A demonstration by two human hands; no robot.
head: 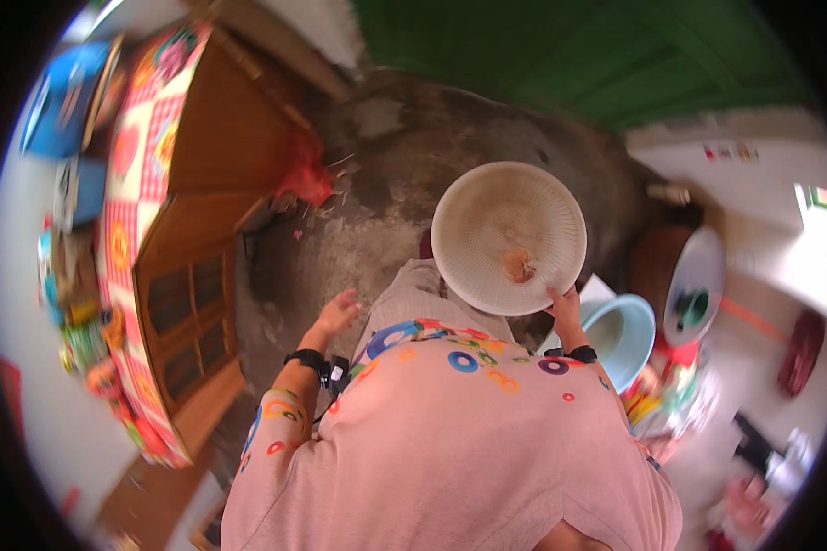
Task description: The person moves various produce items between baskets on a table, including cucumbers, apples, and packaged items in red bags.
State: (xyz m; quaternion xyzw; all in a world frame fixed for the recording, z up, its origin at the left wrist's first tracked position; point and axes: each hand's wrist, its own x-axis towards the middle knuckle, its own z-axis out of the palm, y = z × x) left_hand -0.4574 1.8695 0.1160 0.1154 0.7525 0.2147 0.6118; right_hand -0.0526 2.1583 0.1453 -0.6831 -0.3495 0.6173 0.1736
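My right hand (564, 308) grips the near rim of a round white plastic colander (482, 227), thumb over the edge. Low inside the colander lies one small orange-brown item (518, 265), too blurred to name. On the other side of my body my left hand (341, 311) hangs over the floor, fingers apart, holding nothing. A light blue plastic basin (637, 337) stands just right of my right wrist.
A wooden cabinet (200, 275) with a red checked cloth lines the left side, a red plastic bag (307, 169) beside it. A green surface (579, 55) spans the top. At right, a pale lid or basin (706, 275) tops a large brown vessel (651, 265).
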